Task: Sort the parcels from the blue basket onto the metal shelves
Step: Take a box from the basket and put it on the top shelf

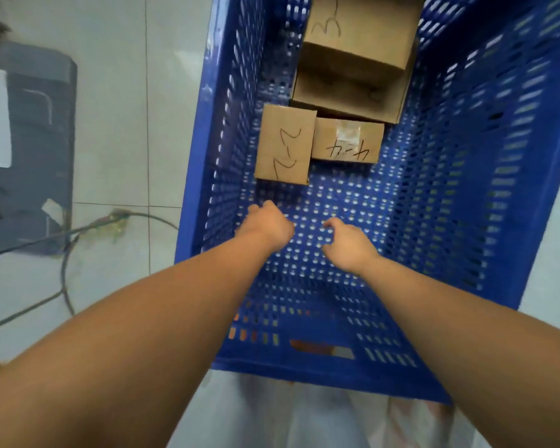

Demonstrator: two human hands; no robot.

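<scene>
Pale tiled floor all round, crossed by thin grout lines. Standing on it and filling the middle and right of the view: blue basket, deep, with walls and bottom pierced by rows of holes. Off to the left, apart from the basket: dark grey object with a white sheet stuck to it, cut off by the frame.

Four cardboard parcels inside, all toward the basket's far edge:
- Flat box, the widest, lying on the bottom near the far edge.
- Top box, stacked on the flat box, marked with a pen scrawl.
- Tall box, just nearer than the flat box and toward the left wall, touching its neighbour, also marked in pen.
- Taped box, the smallest, pressed against the tall box's right side, with a tape patch and handwriting on it.

Two bare forearms reaching in over the basket's near edge.
- Left hand, back upward, fingers curled under into a fist, nothing in them.
- Right hand beside it, slightly nearer, fingers loosely bent, thumb and forefinger apart, gripping nothing.

Both hands over bare bottom around the middle of the basket. Every parcel beyond the fingers, none touched. Tall box nearest, just past the left knuckles.

Thin dark cable trailing across the floor toward the basket's left wall.
</scene>
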